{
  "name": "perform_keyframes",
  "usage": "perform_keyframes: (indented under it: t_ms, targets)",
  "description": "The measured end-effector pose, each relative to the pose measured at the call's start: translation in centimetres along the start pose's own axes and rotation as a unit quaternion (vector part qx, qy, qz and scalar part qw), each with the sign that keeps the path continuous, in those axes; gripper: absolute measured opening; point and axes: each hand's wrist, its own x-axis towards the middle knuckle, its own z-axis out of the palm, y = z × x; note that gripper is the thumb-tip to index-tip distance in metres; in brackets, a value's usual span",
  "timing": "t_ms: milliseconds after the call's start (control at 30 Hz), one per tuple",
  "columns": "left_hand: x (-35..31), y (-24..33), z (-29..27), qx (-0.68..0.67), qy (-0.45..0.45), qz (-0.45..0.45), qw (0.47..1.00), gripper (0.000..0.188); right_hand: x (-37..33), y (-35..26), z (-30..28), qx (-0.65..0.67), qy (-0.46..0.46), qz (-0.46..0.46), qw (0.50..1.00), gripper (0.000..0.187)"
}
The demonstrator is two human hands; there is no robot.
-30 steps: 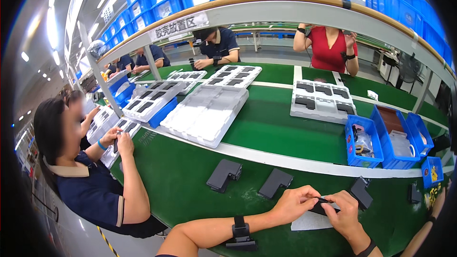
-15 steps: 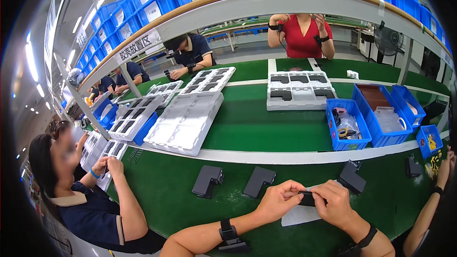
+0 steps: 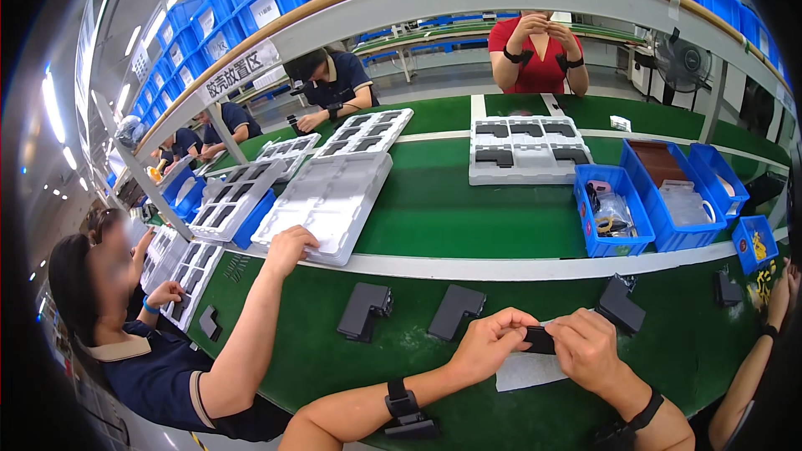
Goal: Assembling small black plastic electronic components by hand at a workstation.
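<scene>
Left grip (image 3: 493,342) pinched, right grip (image 3: 588,347) pinched — adjacent

Matt black, plastic-looking blocks (image 3: 361,312) on a smooth green worktop (image 3: 296,359).
The held dark piece (image 3: 540,339) looks like smooth plastic, the pale sheet (image 3: 522,375) papery; trays (image 3: 334,199) are semi-glossy white plastic, bins (image 3: 620,245) blue plastic.

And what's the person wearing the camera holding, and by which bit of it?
A black piece: the left grip pinches its left end, and the right grip holds its right end.
</scene>
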Motion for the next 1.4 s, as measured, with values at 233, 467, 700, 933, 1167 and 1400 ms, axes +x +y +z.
perform_keyframes:
  t_ms: [233, 467, 700, 933, 1167, 1400]
  targets:
    - [0.2, 0.0, 0.5, -0.029, 0.013, 0.004, 0.999, 0.021, -0.4, 0.8, 0.2, 0.046, 0.000, 0.018, 0.999, 0.018]
    - [0.1, -0.2, 0.4, 0.008, -0.011, 0.027, 1.000, 0.018, -0.3, 0.3, -0.7, 0.192, -0.062, 0.244, 0.949, 0.005]
    - [0.1, 0.5, 0.1, 0.000, -0.036, -0.018, 0.999, 0.023, 0.1, 0.6, -0.7, 0.177, -0.069, 0.165, 0.968, 0.006]
    - [-0.1, 0.8, 0.4, 0.110, -0.033, 0.026, 0.993, 0.022, -0.1, 0.5, -0.8, 0.142, -0.069, 0.133, 0.978, 0.006]
    - [-0.2, 1.5, 0.4, 0.166, -0.040, 0.033, 0.985, 0.022, -0.2, 0.2, -0.8, 0.083, -0.055, 0.097, 0.990, 0.005]
    - [-0.2, 0.9, 0.8, 0.142, -0.013, 0.110, 0.984, 0.019, 0.0, 0.1, -0.7, 0.043, -0.050, 0.039, 0.997, 0.007]
